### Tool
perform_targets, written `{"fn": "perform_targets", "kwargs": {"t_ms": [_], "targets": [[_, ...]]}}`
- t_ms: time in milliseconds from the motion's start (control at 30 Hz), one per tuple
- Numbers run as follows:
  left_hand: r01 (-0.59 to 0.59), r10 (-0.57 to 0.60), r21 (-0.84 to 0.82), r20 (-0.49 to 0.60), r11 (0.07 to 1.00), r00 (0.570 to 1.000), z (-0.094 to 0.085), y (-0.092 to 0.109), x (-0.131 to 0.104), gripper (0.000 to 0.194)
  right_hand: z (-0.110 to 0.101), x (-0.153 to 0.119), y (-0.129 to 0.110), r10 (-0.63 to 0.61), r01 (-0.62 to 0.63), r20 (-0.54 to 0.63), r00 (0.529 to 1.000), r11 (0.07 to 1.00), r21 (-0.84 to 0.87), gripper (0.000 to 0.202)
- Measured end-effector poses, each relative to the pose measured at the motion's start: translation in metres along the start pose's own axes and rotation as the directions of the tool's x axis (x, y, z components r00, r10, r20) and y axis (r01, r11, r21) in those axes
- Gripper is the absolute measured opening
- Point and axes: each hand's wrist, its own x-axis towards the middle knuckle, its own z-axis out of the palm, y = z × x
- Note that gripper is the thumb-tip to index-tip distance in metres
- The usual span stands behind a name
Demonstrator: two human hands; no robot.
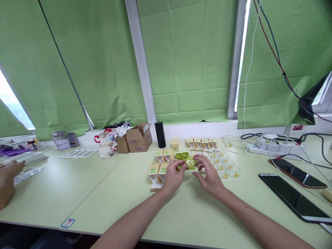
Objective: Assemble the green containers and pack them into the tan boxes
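Note:
My left hand (174,175) pinches a small green cup (190,163) with something pale inside, over the middle of the table. To its right, my right hand (207,174) has its thumb and fingers apart near the cup and holds nothing visible. Behind the hands sit more green cups (182,155). Open cardboard boxes with green labels (153,171) stand left of my left hand, and a further row of boxes (204,144) is at the back. Clear plastic cups with yellow contents (225,165) stand right of my right hand.
At the back are a black cylinder (160,135), a brown carton (138,139) and a cloth bag (107,144). Two phones (295,197) and a power strip (275,149) with cables lie at the right. Another person's hand (7,180) is at the far left.

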Motion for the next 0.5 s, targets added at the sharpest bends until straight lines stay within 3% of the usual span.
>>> {"fn": "perform_targets", "kwargs": {"t_ms": [200,300,500], "targets": [[-0.047,0.047,0.005,0.025,0.999,0.999,0.001,0.003,-0.004,0.029,-0.001,0.002,-0.001,-0.007,0.007,-0.015,1.0,1.0,-0.014,0.035],[-0.13,0.13,0.024,0.031,0.991,0.991,-0.002,0.006,-0.006,0.029,-0.002,0.003,-0.002,-0.015,0.014,-0.026,1.0,1.0,-0.012,0.038],[-0.329,0.313,0.143,0.127,0.933,0.941,-0.005,0.012,-0.01,0.059,-0.004,0.003,-0.002,-0.039,0.038,-0.03,0.999,0.998,-0.045,0.042]]}}
